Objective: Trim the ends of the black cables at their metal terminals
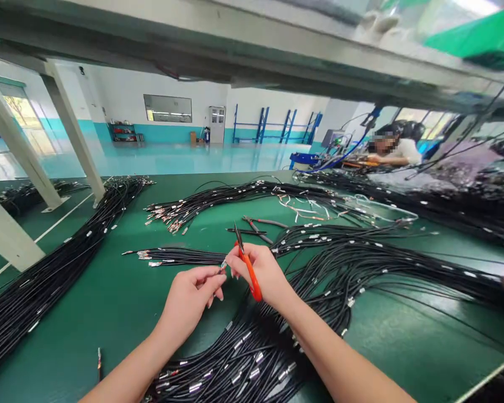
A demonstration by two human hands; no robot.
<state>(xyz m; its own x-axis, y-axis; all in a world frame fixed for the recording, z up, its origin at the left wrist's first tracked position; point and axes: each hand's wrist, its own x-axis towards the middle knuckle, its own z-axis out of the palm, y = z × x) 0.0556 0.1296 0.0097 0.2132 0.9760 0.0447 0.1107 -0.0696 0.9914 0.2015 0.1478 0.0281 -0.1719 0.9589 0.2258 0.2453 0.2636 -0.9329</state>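
Observation:
My left hand [195, 296] is closed, pinching a thin black cable near its stripped end [223, 265], in the middle of the table. Close beside it, my right hand [258, 271] is closed around red-handled scissors [248, 270], blades pointing up and away. The right fingertips also meet the cable's end. Just beyond the hands lies a small bundle of black cables [185, 256] with bare ends to the left. Under the right forearm spreads a large bundle of black cables [319, 280] with white labels; metal-tipped ends [256, 358] reach the near edge.
Pliers [258, 229] and a dark pen-like tool [246, 231] lie beyond my hands. More cable bundles lie at the left [67, 252] and back [218, 196]. Cut sheath scraps [306, 210] are near the back. Posts [73, 129] and an overhead shelf [235, 50] frame the table; a co-worker [397, 148] sits back right.

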